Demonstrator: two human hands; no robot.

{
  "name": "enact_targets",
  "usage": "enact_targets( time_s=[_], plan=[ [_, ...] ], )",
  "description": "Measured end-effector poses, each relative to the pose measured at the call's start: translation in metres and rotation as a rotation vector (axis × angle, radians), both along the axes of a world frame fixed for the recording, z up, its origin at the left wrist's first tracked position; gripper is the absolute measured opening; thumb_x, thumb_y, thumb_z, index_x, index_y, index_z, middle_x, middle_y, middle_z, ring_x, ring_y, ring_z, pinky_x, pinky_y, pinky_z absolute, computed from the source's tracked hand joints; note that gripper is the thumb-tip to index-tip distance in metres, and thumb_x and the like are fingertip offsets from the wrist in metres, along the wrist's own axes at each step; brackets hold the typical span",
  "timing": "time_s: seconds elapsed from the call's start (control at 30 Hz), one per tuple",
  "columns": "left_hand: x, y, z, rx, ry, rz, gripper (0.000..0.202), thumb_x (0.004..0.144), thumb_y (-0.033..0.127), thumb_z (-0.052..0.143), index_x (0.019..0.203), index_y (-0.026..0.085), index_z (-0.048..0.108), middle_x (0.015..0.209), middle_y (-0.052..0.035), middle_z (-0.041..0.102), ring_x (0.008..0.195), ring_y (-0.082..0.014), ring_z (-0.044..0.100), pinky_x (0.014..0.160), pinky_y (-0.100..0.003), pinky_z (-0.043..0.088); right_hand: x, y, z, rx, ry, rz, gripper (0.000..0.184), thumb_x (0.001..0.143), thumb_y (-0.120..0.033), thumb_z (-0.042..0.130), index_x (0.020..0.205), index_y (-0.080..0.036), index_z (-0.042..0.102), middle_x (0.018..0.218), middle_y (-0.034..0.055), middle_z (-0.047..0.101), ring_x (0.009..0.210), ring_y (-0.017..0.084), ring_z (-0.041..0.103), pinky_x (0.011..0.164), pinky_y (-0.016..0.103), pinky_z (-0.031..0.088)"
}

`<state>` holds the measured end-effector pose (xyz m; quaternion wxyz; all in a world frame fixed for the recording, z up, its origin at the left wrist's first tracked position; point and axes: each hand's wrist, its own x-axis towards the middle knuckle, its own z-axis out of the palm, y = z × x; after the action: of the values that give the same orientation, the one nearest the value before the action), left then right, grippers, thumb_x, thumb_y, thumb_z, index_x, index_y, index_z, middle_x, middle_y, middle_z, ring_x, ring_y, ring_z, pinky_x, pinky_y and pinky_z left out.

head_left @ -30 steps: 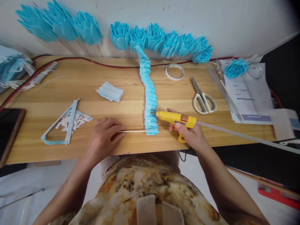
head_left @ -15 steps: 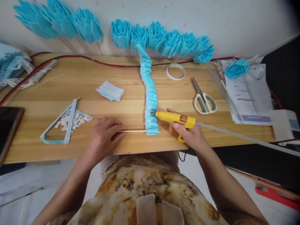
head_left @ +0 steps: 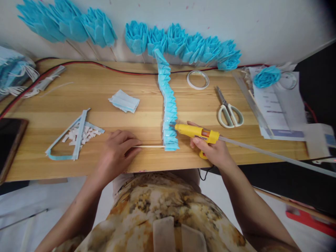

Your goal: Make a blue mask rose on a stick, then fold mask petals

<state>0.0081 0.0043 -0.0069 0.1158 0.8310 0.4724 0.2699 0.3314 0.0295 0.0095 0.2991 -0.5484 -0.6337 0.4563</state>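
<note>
Head view: my right hand (head_left: 214, 152) clenches the glue gun (head_left: 195, 132), nozzle touching the pleated blue strip (head_left: 169, 115) on the tabletop (head_left: 78, 94); my left hand (head_left: 115, 148) pins the thin stick (head_left: 152, 146). I'd guess excess glue could bond pleats to wood, or the stick could roll.

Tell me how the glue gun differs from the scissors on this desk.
The glue gun is yellow and gripped in the right hand; the scissors have pale handles and lie untouched. The glue gun's nozzle meets the folded blue strip by the stick the left hand holds; the scissors, shut, point toward the wall. Both are right of that strip on the wooden table.
</note>
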Motion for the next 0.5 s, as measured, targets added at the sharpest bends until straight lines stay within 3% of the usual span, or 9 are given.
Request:
enact_targets(
  time_s=[0.27, 0.5],
  plan=[
    [0.0009, -0.0004, 0.0004, -0.001, -0.011, 0.012, 0.015, 0.098, 0.029, 0.06, 0.1, 0.021, 0.073, 0.094, -0.0071, 0.071, 0.086, -0.0211, 0.063, 0.077, -0.037, 0.048, -0.0016, 0.0015, 0.0039, -0.015, -0.02, -0.005, 0.021, 0.088, -0.041, 0.065, 0.087, -0.023, 0.076, 0.071, 0.0021, 0.071, 0.062, 0.017, 0.063, 0.059, 0.029, 0.054],
    [0.0, -0.0005, -0.0002, 0.007, -0.008, 0.006, 0.011, 0.097, 0.026, 0.06, 0.096, 0.019, 0.069, 0.096, -0.0074, 0.072, 0.088, -0.0221, 0.064, 0.077, -0.038, 0.048, -0.0018, 0.0016, 0.0043, -0.007, -0.011, -0.012, 0.018, 0.087, -0.038, 0.066, 0.081, -0.024, 0.075, 0.072, 0.0016, 0.07, 0.063, 0.016, 0.063, 0.058, 0.027, 0.053]
  ],
)
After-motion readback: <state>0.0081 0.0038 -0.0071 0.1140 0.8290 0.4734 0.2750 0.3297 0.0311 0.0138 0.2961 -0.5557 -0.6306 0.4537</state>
